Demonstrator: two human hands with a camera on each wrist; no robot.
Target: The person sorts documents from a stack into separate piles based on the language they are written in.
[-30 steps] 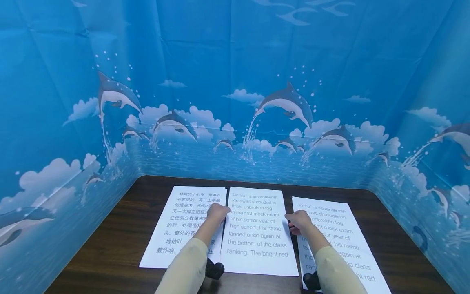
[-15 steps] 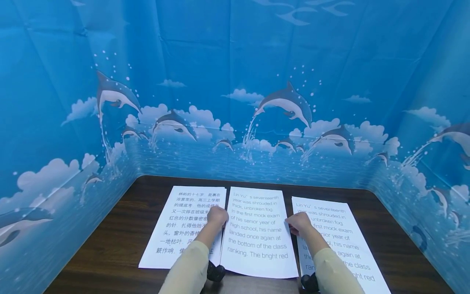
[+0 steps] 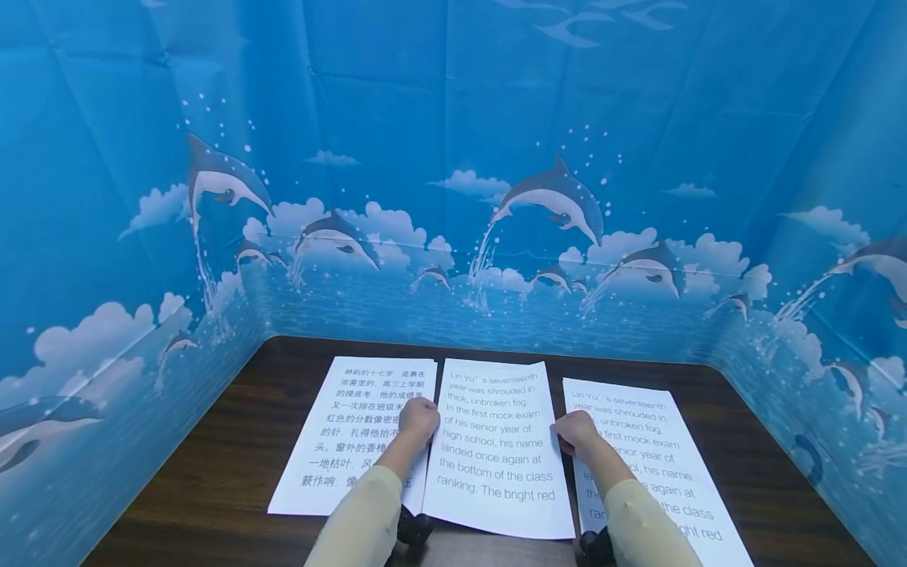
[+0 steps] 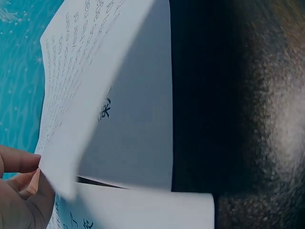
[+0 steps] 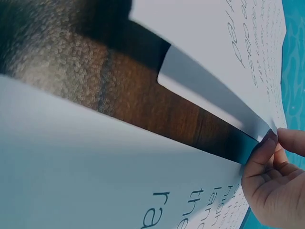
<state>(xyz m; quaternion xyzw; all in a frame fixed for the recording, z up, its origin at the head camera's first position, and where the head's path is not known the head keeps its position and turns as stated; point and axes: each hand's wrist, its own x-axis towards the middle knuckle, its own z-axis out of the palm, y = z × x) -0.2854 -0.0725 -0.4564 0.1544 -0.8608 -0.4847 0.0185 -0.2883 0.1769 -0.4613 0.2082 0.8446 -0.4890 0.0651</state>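
My left hand (image 3: pixel 419 419) pinches the left edge of the middle sheet of paper (image 3: pixel 489 457), printed with large English text. At its right edge, my right hand (image 3: pixel 577 433) pinches it between thumb and fingers. The sheet bows up off the paper below; in the left wrist view, a lower sheet (image 4: pixel 138 129) with a printed Chinese character shows beneath it. The left hand overlaps the Chinese-text sheet (image 3: pixel 333 441) on the left. Below the right hand lies another English-text sheet (image 3: pixel 680 472), partly hidden by hand and sleeve.
All the papers lie on a dark wood-grain table (image 3: pixel 212 441). Blue curtains (image 3: pixel 453 118) printed with dolphins and clouds enclose its back and sides. Black wrist devices (image 3: pixel 414 526) sit under both forearms.
Both hands have closed on the side edges of the middle sheet. Its near edge has bowed and come slightly toward me, and its far right corner has lifted.
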